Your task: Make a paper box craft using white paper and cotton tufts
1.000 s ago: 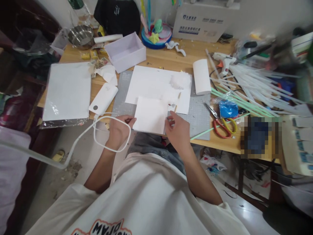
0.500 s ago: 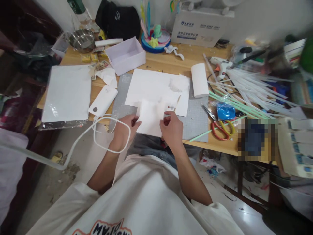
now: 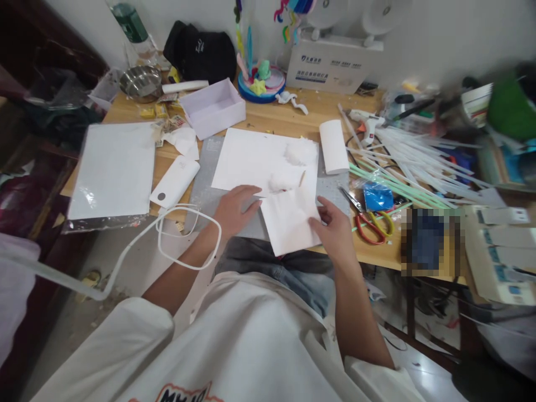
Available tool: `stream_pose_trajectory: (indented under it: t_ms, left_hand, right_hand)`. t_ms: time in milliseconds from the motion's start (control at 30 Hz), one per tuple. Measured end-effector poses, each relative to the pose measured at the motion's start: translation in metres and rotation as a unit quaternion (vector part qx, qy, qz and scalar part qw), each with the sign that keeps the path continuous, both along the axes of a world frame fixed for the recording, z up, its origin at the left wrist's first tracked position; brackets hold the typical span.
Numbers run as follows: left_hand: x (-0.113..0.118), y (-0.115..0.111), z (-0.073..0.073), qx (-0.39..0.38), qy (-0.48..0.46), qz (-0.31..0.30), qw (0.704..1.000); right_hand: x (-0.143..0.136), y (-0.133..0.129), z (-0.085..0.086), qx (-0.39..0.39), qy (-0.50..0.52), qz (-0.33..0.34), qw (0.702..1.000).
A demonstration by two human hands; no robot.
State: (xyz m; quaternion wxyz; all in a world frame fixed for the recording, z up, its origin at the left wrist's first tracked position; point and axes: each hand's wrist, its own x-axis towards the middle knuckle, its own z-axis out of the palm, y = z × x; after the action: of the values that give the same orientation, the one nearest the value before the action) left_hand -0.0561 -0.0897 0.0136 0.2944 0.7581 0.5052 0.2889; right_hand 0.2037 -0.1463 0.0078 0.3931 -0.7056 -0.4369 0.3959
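Square white paper (image 3: 291, 223) sits at the near edge of the wooden table (image 3: 268, 114), tilted in plan, its lower corner reaching past the edge. The right hand (image 3: 335, 229) has the paper's right edge between its thumb and bent fingers. The left hand (image 3: 237, 212) is loosely open, thumb apart from the fingers, its tips at the upper left corner; whether they touch it, I cannot tell. A white cable (image 3: 220, 234) loops in front of the left forearm.

Beyond the paper, a larger white sheet (image 3: 247, 159) lies on the grey cutting mat (image 3: 203, 178), with white fluff (image 3: 299, 154) on it. Left of the mat are a white power bank (image 3: 175, 181) and, farther left, a plastic-wrapped white sheet (image 3: 111, 170). To the right lie scissors (image 3: 371, 231) with red and yellow handles, a blue packet (image 3: 378, 196), a curled white piece (image 3: 334, 147), clear and green sticks (image 3: 419, 162) and a white glue gun (image 3: 368, 125).

Farther back stand an open pale box (image 3: 213, 111), a steel bowl (image 3: 141, 84), a round blue-rimmed tray (image 3: 262, 99) holding coloured shapes, a black bag (image 3: 201, 53) and a printed carton (image 3: 329, 67).
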Motion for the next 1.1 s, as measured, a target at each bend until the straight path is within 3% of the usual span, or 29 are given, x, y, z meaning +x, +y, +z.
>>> stream_pose_trajectory:
  t_ms: [167, 233, 300, 400, 467, 533, 667, 833, 1000, 1100]
  left_hand:
    - [0.026, -0.06, -0.006, -0.173, -0.225, 0.068, 0.956]
    - [0.033, -0.077, -0.013, -0.194, -0.285, 0.094, 0.934]
    - [0.04, -0.08, -0.018, -0.206, -0.33, 0.105, 0.915]
    - [0.05, -0.054, -0.015, -0.229, -0.4, 0.091, 0.883]
    - [0.055, -0.021, -0.006, -0.242, -0.428, 0.03, 0.87]
    - [0.057, 0.014, 0.005, -0.234, -0.418, -0.049, 0.877]
    - [0.058, 0.067, 0.016, -0.156, -0.363, -0.049, 0.917]
    - [0.065, 0.099, 0.0, -0.182, -0.361, -0.046, 0.913]
    - [0.072, 0.12, -0.019, -0.177, -0.369, -0.072, 0.909]
    - [0.072, 0.126, -0.021, -0.137, -0.351, -0.071, 0.924]
  right_hand:
    - [0.012, -0.027, 0.012, -0.013, 0.029, 0.029, 0.999]
    - [0.016, -0.035, 0.017, 0.007, 0.059, 0.011, 0.998]
    - [0.015, -0.035, 0.023, 0.036, 0.107, -0.034, 0.993]
    - [0.007, -0.017, 0.027, 0.1, 0.176, -0.098, 0.974]
    - [-0.001, 0.004, 0.026, 0.161, 0.199, -0.113, 0.96]
    - [-0.008, 0.028, 0.022, 0.217, 0.189, -0.1, 0.952]
    - [-0.011, 0.068, 0.013, 0.25, 0.145, -0.052, 0.956]
    - [-0.01, 0.1, 0.007, 0.189, 0.151, 0.01, 0.97]
    - [-0.008, 0.124, -0.003, 0.156, 0.182, -0.01, 0.971]
    - [-0.007, 0.132, -0.007, 0.16, 0.154, -0.002, 0.975]
